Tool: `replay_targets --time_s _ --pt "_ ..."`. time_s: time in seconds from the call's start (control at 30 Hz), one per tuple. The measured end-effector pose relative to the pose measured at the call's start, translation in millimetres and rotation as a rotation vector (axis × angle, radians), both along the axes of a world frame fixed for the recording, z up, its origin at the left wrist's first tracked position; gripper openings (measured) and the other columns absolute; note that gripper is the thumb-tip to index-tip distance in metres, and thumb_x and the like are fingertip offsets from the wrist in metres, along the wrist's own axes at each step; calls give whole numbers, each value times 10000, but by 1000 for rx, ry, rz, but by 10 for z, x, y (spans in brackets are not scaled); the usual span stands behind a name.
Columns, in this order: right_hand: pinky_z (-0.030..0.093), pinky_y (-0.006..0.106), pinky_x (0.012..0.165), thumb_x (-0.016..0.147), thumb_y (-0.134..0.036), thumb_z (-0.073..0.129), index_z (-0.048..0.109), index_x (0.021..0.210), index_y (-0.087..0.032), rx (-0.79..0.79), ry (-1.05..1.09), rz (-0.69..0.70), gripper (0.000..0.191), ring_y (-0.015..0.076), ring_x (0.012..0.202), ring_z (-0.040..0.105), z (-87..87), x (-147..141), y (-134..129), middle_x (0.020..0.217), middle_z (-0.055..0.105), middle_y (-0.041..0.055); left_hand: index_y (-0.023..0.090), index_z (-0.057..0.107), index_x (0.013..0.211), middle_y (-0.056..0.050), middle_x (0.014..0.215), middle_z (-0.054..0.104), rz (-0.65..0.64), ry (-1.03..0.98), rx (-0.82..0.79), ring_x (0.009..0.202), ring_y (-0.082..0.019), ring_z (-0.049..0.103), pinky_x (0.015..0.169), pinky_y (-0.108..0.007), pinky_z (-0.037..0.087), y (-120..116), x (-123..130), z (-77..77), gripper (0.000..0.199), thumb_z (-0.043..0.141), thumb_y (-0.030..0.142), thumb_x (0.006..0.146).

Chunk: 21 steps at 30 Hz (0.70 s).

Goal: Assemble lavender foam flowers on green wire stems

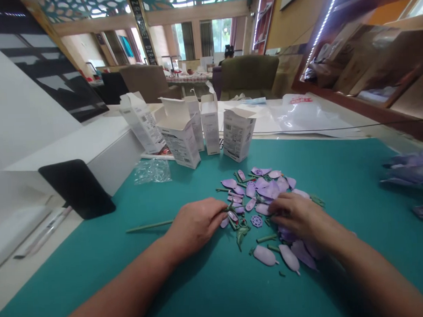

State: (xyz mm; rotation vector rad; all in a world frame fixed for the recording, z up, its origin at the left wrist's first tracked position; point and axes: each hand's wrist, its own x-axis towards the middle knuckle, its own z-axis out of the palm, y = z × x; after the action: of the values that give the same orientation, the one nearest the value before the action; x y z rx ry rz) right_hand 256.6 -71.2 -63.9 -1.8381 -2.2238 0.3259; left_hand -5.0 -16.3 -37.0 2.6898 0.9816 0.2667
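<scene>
My left hand (196, 224) is closed on a green stem (149, 226), which sticks out to the left, with a small green piece at the fingertips. On the right, my right hand (294, 215) rests over a pile of loose purple petals (269, 189), its fingers bent; whatever they hold is hidden. Between the hands lie a round purple lattice piece (257, 221), a green leaf (241, 235) and small pink and green parts. Nearer to me are two pale petals (265, 255) and short green stems (267, 239).
Open white boxes (180, 141) stand at the back of the green mat (97, 266). A black tablet (77, 188) leans at the left beside clear plastic wrap (152, 171). Purple flowers (410, 168) lie at the right edge. Chairs and a person are beyond the table.
</scene>
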Motion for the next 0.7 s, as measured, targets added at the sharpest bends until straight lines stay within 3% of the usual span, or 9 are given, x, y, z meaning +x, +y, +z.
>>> replay_targets --time_s 0.17,0.33,0.57,0.7 --pt "427 308 694 766 -124 528 656 778 -208 -6 -76 19 153 203 814 576 -93 -19 20 834 620 50 198 603 1029 -33 911 656 -3 8 16 820 -173 612 688 -253 449 -7 2 -4 216 423 278 940" --pt "422 303 674 751 -112 510 637 720 -208 53 -63 20 162 195 767 572 -81 -38 17 782 617 45 197 600 1043 -37 927 658 -17 2 13 838 -179 613 699 -260 457 -3 0 -20 216 423 262 938" --pt "468 278 637 857 -342 503 660 884 -227 67 467 -52 197 175 750 597 141 -323 -68 839 659 35 208 598 1072 -47 976 667 -57 -35 11 895 -183 616 771 -275 469 -25 18 -79 232 416 263 940" --pt "469 264 638 858 -318 524 673 885 -233 86 561 3 174 169 748 601 161 -506 -118 817 659 29 213 603 1052 -39 949 671 -85 -10 19 853 -193 617 708 -280 461 -66 49 -95 239 399 278 946"
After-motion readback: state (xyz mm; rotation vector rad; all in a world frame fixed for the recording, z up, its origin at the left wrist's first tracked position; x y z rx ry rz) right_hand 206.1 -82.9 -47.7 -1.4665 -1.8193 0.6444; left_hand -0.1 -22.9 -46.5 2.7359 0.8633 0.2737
